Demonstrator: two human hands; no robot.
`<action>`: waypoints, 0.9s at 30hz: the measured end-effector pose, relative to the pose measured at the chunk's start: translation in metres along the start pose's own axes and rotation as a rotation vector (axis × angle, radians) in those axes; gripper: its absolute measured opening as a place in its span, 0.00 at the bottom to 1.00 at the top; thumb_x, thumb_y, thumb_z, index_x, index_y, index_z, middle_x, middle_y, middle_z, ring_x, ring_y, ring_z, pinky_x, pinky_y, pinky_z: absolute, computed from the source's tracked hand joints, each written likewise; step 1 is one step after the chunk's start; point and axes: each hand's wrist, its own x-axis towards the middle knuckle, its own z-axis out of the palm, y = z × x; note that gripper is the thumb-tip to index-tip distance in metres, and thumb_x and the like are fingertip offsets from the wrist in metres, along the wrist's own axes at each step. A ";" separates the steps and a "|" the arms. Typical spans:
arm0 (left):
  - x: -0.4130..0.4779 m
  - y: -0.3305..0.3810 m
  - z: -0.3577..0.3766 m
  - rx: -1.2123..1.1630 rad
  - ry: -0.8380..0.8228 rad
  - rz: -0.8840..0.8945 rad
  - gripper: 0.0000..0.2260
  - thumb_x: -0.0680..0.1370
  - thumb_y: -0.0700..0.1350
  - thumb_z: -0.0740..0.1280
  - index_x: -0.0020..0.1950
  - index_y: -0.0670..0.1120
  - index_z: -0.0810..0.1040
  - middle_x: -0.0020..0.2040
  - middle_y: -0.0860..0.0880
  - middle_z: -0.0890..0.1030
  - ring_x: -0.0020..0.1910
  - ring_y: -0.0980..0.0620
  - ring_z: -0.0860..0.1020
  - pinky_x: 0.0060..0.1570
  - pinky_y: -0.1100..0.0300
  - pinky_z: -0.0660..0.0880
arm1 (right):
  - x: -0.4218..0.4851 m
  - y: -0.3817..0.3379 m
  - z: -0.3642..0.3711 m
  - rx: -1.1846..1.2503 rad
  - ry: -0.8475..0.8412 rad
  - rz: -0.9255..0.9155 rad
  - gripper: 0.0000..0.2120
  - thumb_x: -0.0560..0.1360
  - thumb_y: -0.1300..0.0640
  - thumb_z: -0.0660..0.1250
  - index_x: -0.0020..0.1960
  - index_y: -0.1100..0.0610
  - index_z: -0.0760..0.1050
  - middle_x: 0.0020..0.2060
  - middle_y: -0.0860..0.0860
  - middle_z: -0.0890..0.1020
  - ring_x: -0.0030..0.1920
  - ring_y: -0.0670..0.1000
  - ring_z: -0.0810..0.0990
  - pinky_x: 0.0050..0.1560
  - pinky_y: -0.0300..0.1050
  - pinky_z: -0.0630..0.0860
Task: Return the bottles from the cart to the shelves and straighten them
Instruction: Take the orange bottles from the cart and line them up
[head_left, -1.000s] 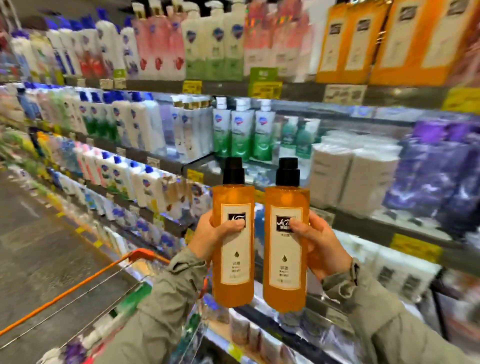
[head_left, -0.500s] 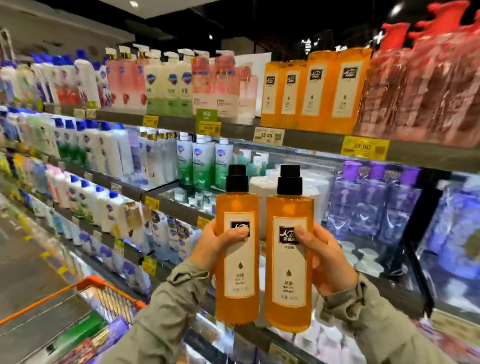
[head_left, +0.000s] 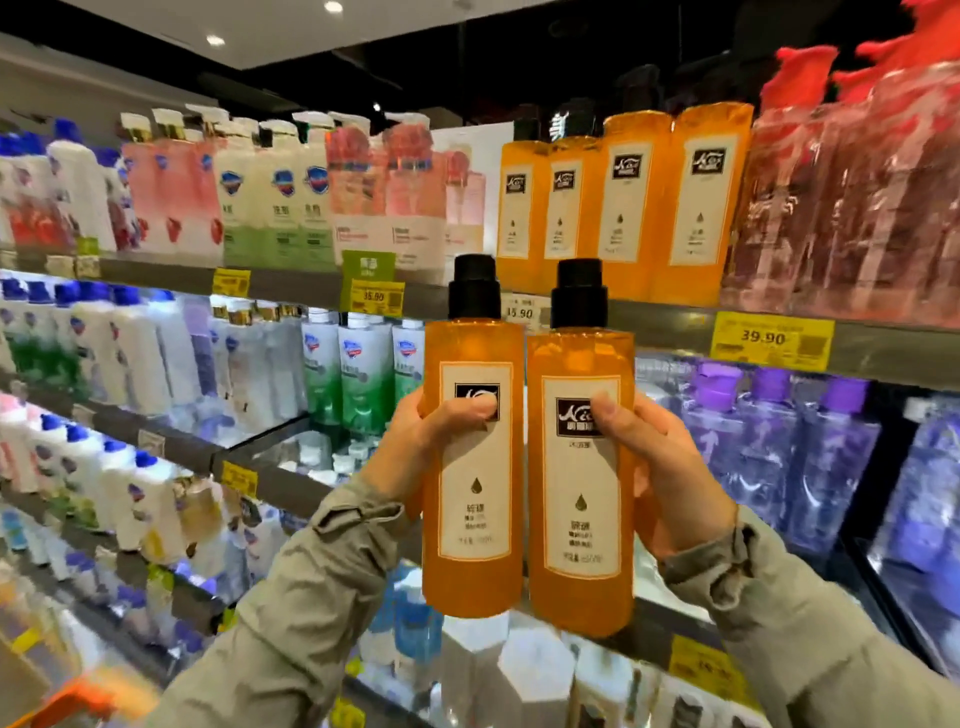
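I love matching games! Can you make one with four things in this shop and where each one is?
Things:
1. handheld orange bottles
2. green-and-white bottles
3. purple-capped bottles
4. 39.90 price tag

Places:
A. on the shelf edge above the purple caps
B. second shelf down, right of the hands
C. gripped, one in the left hand, one in the right hand
D. second shelf down, left of the hands

Pairs: 1-C, 2-D, 3-B, 4-A.
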 end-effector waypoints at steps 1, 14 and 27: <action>0.013 0.004 -0.006 -0.008 -0.030 0.016 0.23 0.57 0.54 0.72 0.47 0.43 0.76 0.38 0.46 0.83 0.36 0.48 0.81 0.36 0.57 0.79 | 0.011 -0.005 0.004 -0.013 0.001 -0.019 0.33 0.60 0.41 0.77 0.57 0.59 0.76 0.47 0.57 0.85 0.45 0.57 0.85 0.40 0.46 0.81; 0.216 0.105 -0.070 0.225 -0.256 0.309 0.43 0.35 0.69 0.76 0.40 0.46 0.69 0.22 0.57 0.77 0.24 0.65 0.76 0.27 0.74 0.70 | 0.162 -0.095 0.043 -0.188 0.009 -0.261 0.13 0.69 0.45 0.63 0.41 0.50 0.83 0.39 0.49 0.85 0.40 0.50 0.85 0.41 0.44 0.78; 0.279 0.082 -0.050 0.041 -0.206 0.462 0.26 0.61 0.56 0.70 0.55 0.44 0.75 0.42 0.49 0.84 0.41 0.50 0.83 0.40 0.58 0.79 | 0.230 -0.107 0.017 -0.392 0.206 -0.478 0.26 0.69 0.47 0.68 0.64 0.56 0.72 0.54 0.52 0.83 0.54 0.53 0.82 0.56 0.54 0.78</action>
